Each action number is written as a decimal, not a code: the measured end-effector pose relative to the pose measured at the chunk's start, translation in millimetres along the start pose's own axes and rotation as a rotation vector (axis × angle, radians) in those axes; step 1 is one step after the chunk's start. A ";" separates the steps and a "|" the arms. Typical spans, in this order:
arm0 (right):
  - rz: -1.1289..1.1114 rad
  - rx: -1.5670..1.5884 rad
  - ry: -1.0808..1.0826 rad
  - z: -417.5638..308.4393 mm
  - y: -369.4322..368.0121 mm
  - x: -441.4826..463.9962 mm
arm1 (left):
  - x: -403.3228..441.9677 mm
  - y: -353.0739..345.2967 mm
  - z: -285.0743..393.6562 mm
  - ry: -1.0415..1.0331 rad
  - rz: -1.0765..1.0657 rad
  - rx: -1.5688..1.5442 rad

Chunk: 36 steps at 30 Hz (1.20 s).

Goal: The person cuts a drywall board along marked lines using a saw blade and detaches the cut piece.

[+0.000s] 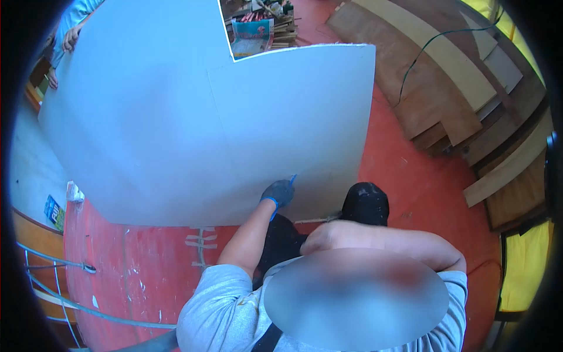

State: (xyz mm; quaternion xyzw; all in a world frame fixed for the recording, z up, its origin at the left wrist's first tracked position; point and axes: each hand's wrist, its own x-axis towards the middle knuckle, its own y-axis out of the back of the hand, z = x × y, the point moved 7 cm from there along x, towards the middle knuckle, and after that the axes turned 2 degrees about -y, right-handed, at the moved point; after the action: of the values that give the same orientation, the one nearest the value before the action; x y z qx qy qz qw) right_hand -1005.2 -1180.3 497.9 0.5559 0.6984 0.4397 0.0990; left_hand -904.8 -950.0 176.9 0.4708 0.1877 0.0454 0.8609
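Observation:
A large pale board (pixel 158 117) stretches in front of me, with a notch cut out of its far edge. A faint line runs down its surface. My left hand (pixel 278 193), in a dark grey glove with a blue cuff, is closed on a slim blue tool (pixel 294 178) low on the board, right of its middle. Bent across my body, my bare right hand (pixel 318 237) is near my chest, beyond the board's near edge. Its fingers are blurred, and whether they hold anything is unclear.
Another person's hand (pixel 71 39) rests at the board's far left edge. Brown and tan sheets (pixel 434 76) lie at the right, crossed by a green cable (pixel 415 61). Scraps and a printed bag (pixel 252 36) lie beyond the notch. The floor (pixel 422 193) is red.

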 end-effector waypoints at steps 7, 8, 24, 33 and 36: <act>1.575 -0.433 -0.860 264.5 166.5 -171.1 | -4.2 -5.5 -6.3 0.069 -0.040 0.050; 1.696 -0.305 -0.964 310.4 164.6 -205.0 | -5.8 -1.3 -3.2 0.120 -0.051 0.057; 1.511 -0.003 -1.091 373.5 138.8 -202.2 | -41.8 15.1 -4.1 0.211 0.105 0.142; 1.503 0.207 -1.105 399.1 134.4 -214.1 | -34.9 28.3 6.7 0.130 0.088 0.180; 1.525 0.157 -1.120 392.7 134.4 -212.5 | -31.2 26.3 8.9 0.118 0.142 0.198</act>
State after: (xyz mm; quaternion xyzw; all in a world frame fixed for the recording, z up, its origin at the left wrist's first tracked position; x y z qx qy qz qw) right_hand -589.3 -1166.4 287.6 0.9973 0.0257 0.0071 0.0677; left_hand -927.8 -950.5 211.7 0.5621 0.2080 0.1152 0.7922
